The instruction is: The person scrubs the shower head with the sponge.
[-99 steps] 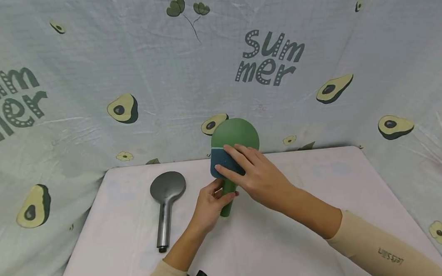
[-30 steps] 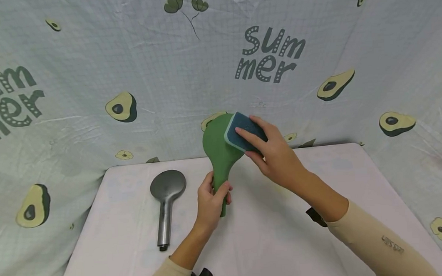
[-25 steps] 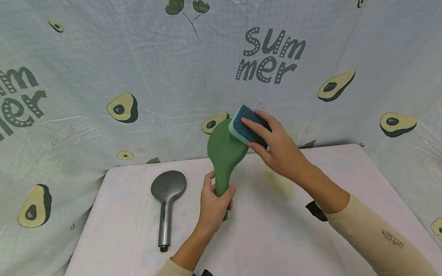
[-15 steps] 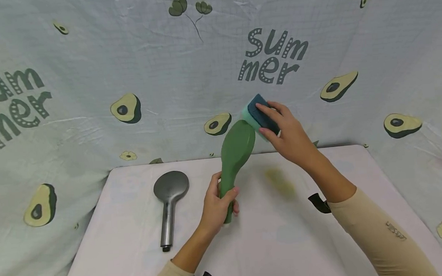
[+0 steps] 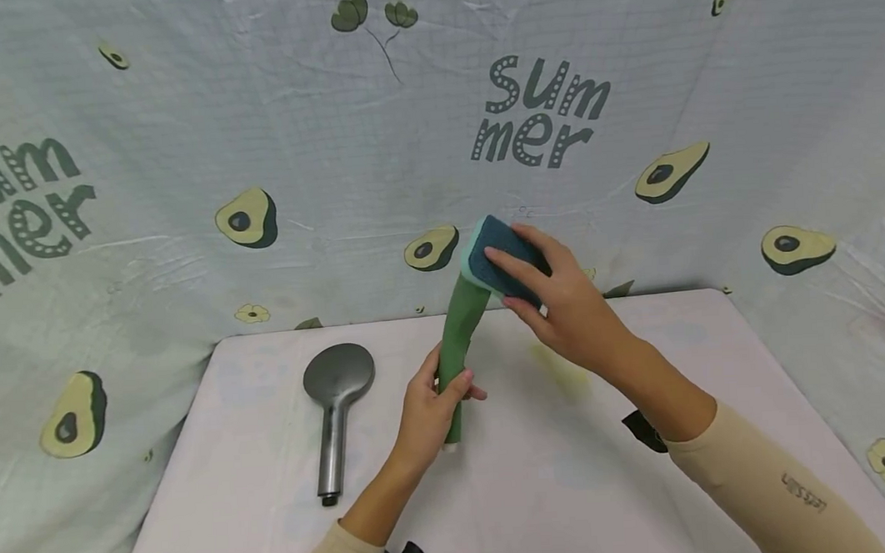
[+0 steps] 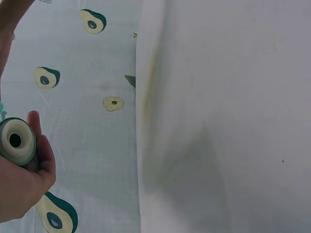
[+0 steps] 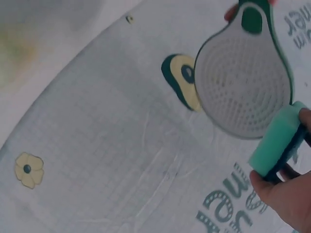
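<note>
- Hands first: we see the left hand (image 5: 429, 411) curled round the handle of a green shower head (image 5: 460, 334), gripping it low and holding it upright above the table (image 5: 574, 487).
- In the left wrist view the handle's round end (image 6: 17, 141), pale with a dark hole, sits in the fingers (image 6: 34, 160).
- The right hand (image 5: 564, 303) pinches a sponge (image 5: 497, 257), dark blue on the outer side and mint on the other, with its fingers laid over the blue side.
- The sponge presses against the top edge of the green head, which we see edge-on in the head view.
- From the right wrist we see the head's grey, dotted spray face (image 7: 240, 87) with the sponge's mint side (image 7: 277, 141) touching its rim.
- A grey shower head (image 5: 335, 399) lies flat on the table to the left, apart from the left hand, round end toward the backdrop.
- A yellowish stain (image 5: 563, 370) marks the table under the right forearm.
- The backdrop (image 5: 180, 140) is a pale cloth printed with avocados and the word "summer".
</note>
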Demonstrator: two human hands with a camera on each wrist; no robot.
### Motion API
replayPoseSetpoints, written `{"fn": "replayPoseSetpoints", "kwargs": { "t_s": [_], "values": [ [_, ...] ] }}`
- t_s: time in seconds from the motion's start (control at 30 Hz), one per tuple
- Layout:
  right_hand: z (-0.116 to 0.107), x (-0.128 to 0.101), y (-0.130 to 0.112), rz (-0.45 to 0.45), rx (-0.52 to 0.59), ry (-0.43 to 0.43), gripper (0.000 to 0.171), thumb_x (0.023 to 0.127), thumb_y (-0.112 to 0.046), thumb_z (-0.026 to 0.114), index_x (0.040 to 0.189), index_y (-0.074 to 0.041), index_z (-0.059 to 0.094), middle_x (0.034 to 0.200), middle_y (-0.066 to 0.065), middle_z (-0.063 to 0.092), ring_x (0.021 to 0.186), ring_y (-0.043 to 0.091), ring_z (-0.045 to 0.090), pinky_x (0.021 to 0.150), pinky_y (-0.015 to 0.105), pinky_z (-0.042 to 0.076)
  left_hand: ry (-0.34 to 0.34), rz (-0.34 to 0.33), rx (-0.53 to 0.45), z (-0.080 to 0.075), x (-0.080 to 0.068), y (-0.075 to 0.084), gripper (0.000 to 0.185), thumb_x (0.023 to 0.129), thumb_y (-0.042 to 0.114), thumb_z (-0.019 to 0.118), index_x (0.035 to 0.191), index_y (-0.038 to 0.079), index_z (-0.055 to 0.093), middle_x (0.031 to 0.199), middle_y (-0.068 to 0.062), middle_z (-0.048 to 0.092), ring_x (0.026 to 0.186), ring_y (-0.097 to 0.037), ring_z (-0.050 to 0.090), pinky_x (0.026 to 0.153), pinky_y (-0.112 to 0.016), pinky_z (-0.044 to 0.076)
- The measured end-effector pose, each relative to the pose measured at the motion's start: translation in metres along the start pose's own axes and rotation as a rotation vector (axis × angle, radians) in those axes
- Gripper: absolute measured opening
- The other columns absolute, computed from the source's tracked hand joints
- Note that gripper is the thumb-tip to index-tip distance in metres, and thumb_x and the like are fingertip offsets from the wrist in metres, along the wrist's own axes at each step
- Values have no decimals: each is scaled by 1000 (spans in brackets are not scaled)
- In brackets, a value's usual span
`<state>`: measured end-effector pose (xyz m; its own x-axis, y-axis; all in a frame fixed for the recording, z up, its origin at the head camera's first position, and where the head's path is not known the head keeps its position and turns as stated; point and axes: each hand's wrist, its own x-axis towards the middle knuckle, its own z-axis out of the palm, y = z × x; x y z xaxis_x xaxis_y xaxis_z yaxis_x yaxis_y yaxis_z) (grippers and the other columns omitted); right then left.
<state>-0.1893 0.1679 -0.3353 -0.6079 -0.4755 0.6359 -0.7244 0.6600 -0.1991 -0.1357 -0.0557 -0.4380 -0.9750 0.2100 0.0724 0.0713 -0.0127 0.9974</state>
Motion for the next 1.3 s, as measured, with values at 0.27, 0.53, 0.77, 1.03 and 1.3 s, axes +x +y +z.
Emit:
{"fn": "replayPoseSetpoints", "kwargs": {
  "t_s": [0.27,0.53,0.77,1.03,1.3],
  "values": [
    [29,-22,-24,-237,-153,-2,67,85,-10,86,146,-21,59,154,26,43,139,44,47,110,56,49,-58,-48,-160,-1,3,-1,51,106,17,60,150,3,38,107,-20,65,72,-15,75,76,-26,61],
    [47,-37,-26,-276,-48,-58,64,89,-16,83,147,-21,57,156,24,41,141,40,46,112,53,48,-130,-35,-229,3,0,-2,46,109,16,54,149,0,37,95,-4,67,64,-11,66,66,-24,58],
    [37,-25,-20,-243,-11,-34,62,91,-15,80,148,-23,55,158,23,39,143,40,43,111,55,48,-198,-11,-205,0,3,-1,58,101,10,66,150,0,38,115,-16,63,66,-11,66,67,-24,58],
    [12,4,1,-95,3,41,63,91,-15,81,148,-20,55,159,24,36,144,44,40,109,60,46,-260,-22,-172,0,0,0,47,100,11,67,143,-3,52,110,-10,62,69,-12,75,64,-24,59],
    [-8,27,21,23,-9,37,60,95,-16,77,150,-19,54,161,22,35,147,42,38,112,60,45,-236,9,-164,1,0,0,48,101,13,67,146,0,54,122,-24,66,81,-14,78,75,-30,64]
  ]
}}
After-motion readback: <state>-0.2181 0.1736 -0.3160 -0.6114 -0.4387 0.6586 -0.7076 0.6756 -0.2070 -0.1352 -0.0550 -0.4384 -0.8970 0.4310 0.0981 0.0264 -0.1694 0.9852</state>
